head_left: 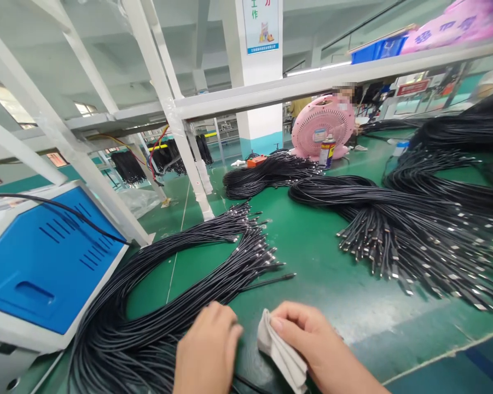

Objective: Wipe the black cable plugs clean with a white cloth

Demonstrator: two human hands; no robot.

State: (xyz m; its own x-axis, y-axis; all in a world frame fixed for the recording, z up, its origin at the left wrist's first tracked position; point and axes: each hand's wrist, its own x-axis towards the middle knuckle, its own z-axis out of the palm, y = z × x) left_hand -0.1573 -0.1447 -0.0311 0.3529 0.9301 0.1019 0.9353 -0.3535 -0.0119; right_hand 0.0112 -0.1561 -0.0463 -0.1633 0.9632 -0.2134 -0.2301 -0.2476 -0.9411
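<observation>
My right hand (307, 336) pinches a folded pale grey cloth (282, 355) between thumb and fingers, low over the green table. Just left of it, my left hand (207, 350) is closed with its fingers curled down beside a large bundle of black cables (156, 323). What the left fingers hold, if anything, is hidden behind the back of the hand. A stretch of black cable (248, 382) shows under that hand's wrist side. The bundle bends in a U, its metal-tipped plugs pointing right.
More black cable bundles (266, 172) lie behind, and a wide pile with exposed plugs (377, 235) spreads to the right. A blue-and-white machine (53, 262) stands at left. White rack posts (189, 148) rise from the green table (312, 279). Farther back are a pink fan (323, 128) and a spray can (326, 153).
</observation>
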